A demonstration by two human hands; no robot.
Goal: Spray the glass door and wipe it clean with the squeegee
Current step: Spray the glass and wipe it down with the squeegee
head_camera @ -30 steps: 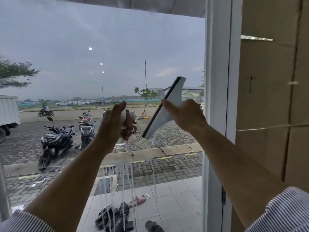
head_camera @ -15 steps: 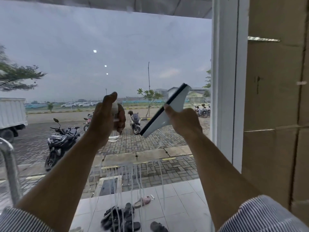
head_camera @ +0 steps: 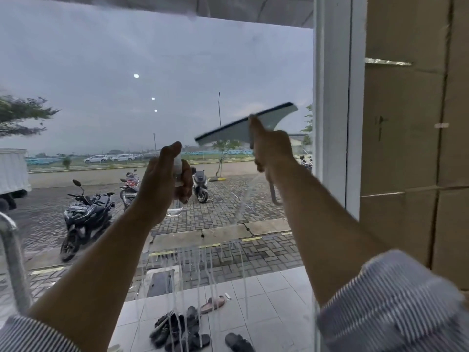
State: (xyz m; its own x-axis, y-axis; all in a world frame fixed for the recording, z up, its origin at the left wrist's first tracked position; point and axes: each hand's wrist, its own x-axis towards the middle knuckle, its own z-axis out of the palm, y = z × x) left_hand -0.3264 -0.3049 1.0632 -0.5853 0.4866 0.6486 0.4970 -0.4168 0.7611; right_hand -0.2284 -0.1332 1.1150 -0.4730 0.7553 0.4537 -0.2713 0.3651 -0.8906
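Observation:
The glass door (head_camera: pixel 127 72) fills the left and middle of the view, with thin streams of liquid running down its lower part. My left hand (head_camera: pixel 160 184) is raised in front of the glass and wrapped around a small clear spray bottle (head_camera: pixel 176 207). My right hand (head_camera: pixel 271 146) grips the handle of a white squeegee (head_camera: pixel 243 129). Its dark rubber blade lies against the glass, tilted, with the right end higher, close to the white door frame (head_camera: pixel 335 102).
A metal door handle (head_camera: pixel 12 255) curves at the lower left. Stacked cardboard boxes (head_camera: pixel 416 123) stand to the right of the frame. Through the glass I see parked motorbikes (head_camera: pixel 83 214), paving and several sandals (head_camera: pixel 182 329) on white tiles.
My right hand has lifted the squeegee and turned its blade from steeply slanted to nearly level, nearer the frame. My left hand with the bottle stayed roughly in place.

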